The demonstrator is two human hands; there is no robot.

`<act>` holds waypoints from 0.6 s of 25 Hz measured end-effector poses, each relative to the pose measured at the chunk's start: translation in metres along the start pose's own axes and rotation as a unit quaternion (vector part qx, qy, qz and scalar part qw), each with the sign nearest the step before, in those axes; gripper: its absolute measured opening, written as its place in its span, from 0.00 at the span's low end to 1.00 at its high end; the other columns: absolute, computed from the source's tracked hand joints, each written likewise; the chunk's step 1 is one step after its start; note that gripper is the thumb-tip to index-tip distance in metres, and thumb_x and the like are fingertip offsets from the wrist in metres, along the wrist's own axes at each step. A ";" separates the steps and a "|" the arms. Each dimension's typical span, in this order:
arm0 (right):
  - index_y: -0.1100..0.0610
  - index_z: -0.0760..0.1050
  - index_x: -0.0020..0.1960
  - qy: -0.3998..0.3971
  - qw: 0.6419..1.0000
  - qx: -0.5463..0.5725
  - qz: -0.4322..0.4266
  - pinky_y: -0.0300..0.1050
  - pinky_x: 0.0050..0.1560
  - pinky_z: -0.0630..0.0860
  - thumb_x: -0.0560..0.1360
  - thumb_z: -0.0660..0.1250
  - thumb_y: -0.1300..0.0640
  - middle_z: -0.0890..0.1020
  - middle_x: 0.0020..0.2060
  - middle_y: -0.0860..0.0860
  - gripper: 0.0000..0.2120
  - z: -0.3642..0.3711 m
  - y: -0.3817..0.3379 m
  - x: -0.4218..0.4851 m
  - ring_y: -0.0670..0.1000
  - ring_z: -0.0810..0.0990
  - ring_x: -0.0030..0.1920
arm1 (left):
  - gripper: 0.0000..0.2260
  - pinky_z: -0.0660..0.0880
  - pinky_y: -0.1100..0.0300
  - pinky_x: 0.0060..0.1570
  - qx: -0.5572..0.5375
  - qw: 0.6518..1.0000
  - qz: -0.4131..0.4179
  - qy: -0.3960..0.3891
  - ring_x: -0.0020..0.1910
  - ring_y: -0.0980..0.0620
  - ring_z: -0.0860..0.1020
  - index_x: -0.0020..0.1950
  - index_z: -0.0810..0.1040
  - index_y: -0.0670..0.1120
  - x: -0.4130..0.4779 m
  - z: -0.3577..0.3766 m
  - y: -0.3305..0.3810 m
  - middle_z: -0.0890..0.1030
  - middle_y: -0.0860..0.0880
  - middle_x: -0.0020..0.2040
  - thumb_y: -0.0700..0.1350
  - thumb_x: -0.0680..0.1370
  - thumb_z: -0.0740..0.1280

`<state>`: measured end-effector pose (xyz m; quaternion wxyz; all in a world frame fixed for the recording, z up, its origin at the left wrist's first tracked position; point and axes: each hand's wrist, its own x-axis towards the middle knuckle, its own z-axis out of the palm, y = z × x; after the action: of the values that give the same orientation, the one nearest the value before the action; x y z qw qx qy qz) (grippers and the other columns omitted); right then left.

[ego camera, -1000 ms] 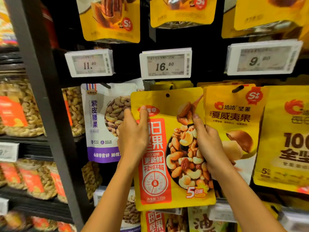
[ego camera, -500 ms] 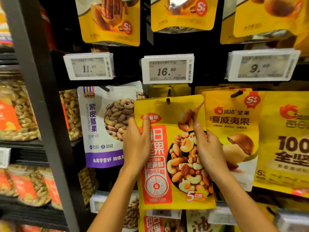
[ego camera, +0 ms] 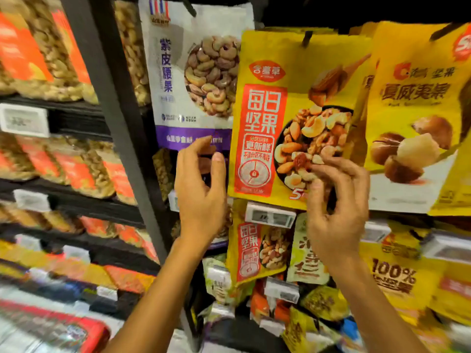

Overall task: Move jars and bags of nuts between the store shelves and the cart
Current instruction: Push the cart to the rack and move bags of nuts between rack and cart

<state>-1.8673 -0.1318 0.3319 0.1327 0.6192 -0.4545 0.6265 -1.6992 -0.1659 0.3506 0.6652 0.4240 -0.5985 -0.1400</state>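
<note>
Head view puts us before dark store shelving split by a black upright post (ego camera: 122, 128). Our left hand (ego camera: 201, 197) hangs open, fingers loosely curled, holding nothing, just left of the yellow mixed-nut bag (ego camera: 288, 118), which hangs from a peg hook (ego camera: 306, 38). Our right hand (ego camera: 336, 212) is half-open, fingertips (ego camera: 318, 169) touching the bag's lower right. A white cashew bag (ego camera: 188, 72) hangs beside it; cashew jars (ego camera: 33, 54) line the left shelves.
</note>
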 end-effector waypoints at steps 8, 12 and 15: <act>0.49 0.75 0.44 -0.466 0.765 0.331 0.298 0.36 0.34 0.77 0.79 0.58 0.58 0.82 0.30 0.43 0.09 0.036 -0.073 -0.166 0.42 0.80 0.30 | 0.11 0.74 0.61 0.39 0.020 0.905 -0.397 0.148 0.36 0.52 0.77 0.40 0.77 0.47 -0.199 -0.157 -0.024 0.78 0.47 0.33 0.38 0.80 0.61; 0.51 0.75 0.42 -0.607 0.626 0.389 0.295 0.30 0.30 0.72 0.80 0.57 0.60 0.82 0.28 0.44 0.12 0.047 -0.143 -0.249 0.41 0.78 0.28 | 0.11 0.70 0.72 0.28 0.070 0.808 -0.485 0.328 0.25 0.63 0.74 0.39 0.75 0.45 -0.297 -0.234 0.016 0.76 0.48 0.30 0.36 0.79 0.61; 0.51 0.75 0.42 -0.694 0.537 0.422 0.227 0.28 0.32 0.71 0.80 0.57 0.61 0.82 0.29 0.43 0.12 0.061 -0.206 -0.282 0.39 0.79 0.29 | 0.12 0.70 0.73 0.27 0.071 0.748 -0.472 0.462 0.24 0.63 0.74 0.38 0.76 0.45 -0.332 -0.292 0.039 0.76 0.54 0.24 0.34 0.79 0.61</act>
<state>-1.6208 0.0488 0.1516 -0.6481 0.7200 -0.2122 0.1285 -1.5260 0.2036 0.1758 0.6776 0.7113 0.0495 -0.1802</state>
